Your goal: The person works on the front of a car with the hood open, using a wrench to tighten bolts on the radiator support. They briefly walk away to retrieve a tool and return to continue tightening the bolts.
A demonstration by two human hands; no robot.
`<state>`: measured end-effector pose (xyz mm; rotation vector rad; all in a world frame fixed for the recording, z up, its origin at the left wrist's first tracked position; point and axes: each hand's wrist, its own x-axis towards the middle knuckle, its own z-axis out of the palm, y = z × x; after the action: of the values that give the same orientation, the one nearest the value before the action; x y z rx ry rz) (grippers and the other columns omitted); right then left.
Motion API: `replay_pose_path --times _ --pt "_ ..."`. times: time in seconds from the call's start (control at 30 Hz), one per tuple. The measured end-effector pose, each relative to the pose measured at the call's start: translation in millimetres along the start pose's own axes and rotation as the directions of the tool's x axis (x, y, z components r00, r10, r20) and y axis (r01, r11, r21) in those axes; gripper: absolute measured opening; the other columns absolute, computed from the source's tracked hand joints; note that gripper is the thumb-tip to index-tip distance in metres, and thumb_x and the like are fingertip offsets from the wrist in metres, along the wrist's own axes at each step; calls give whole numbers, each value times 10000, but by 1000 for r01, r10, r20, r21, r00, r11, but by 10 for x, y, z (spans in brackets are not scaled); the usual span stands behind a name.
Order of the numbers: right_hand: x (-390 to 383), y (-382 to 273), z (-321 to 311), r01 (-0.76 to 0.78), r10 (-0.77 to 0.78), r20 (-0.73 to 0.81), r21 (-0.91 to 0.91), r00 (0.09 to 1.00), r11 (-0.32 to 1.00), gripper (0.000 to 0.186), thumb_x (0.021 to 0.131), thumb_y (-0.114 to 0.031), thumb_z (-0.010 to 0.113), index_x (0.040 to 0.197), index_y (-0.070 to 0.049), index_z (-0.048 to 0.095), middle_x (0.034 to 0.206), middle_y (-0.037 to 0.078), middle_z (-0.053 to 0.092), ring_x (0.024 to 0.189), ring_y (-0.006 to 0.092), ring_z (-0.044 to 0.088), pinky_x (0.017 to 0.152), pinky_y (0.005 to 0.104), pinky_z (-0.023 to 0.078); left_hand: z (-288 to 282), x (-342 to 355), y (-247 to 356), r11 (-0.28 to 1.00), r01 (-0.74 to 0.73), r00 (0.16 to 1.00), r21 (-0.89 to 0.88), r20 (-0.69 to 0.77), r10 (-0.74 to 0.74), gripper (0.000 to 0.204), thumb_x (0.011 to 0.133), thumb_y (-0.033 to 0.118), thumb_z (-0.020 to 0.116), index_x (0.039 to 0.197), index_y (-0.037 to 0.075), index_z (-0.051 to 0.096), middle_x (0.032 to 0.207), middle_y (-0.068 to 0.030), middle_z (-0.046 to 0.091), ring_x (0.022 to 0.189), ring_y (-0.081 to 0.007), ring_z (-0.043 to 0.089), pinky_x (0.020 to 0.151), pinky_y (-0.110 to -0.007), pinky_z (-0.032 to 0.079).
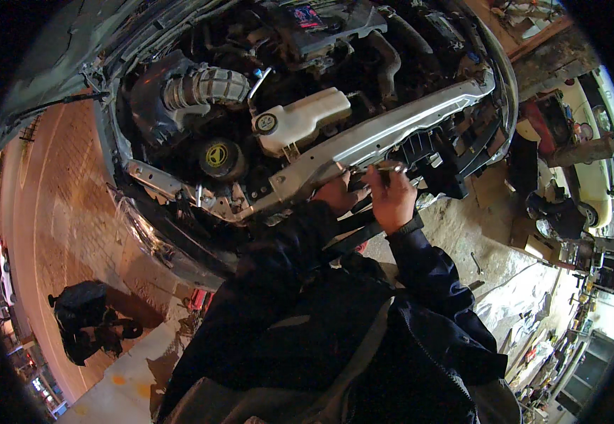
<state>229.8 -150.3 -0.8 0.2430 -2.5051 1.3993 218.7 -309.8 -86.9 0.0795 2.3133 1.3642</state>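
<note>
**Close work at the silver crossbar [384, 129]**

Your right hand [393, 200] has its fingers curled around a small shiny metal piece [398, 169], which sits just on your side of the crossbar. Your left hand [335, 195] is close beside it, fingers bent; I cannot tell how far they are closed or what they hold. Beyond the bar you have a pale plastic tank [303, 120], with a round black cap [215, 157] and a ribbed hose [211, 88] to its left.

We're seeing yellow emblem [216, 155] on left black cap [234, 167], pale symbol [266, 124] on tank cap [257, 128], unreadable label [305, 15] on far engine cover [355, 25].
</note>
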Motion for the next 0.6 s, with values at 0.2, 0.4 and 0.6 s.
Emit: replay_pose_path --times 0.2,0.4,0.6 --pt "271 280 -131 -604 629 282 698 725 385 201 1075 -201 663 1107 -11 607 947 155 737 850 294 781 748 411 666 55 97 -123 974 -211 975 -79 -85 204 697 925 406 726 1442 -18 530 1327 -301 655 1261 -460 629 1097 -492 495" --pt "116 170 -178 -361 425 39 601 904 713 234 1076 -206 662 1147 12 616 950 143 747 840 258 778 748 376 650 5 24 -21 999 -32 999 12 -22 33 786 913 459 722 1483 -38 503 1405 -321 619 1343 -452 590 1127 -502 466" --pt "-37 -35 -33 -24 26 -20 100 999 995 139 1020 -145 722 1085 -31 678 897 132 752 775 239 771 676 361 588 -52 -43 117 990 109 993 95 28 -112 932 916 543 686 1574 -48 393 1482 -352 558 1394 -476 547 1170 -503 425"
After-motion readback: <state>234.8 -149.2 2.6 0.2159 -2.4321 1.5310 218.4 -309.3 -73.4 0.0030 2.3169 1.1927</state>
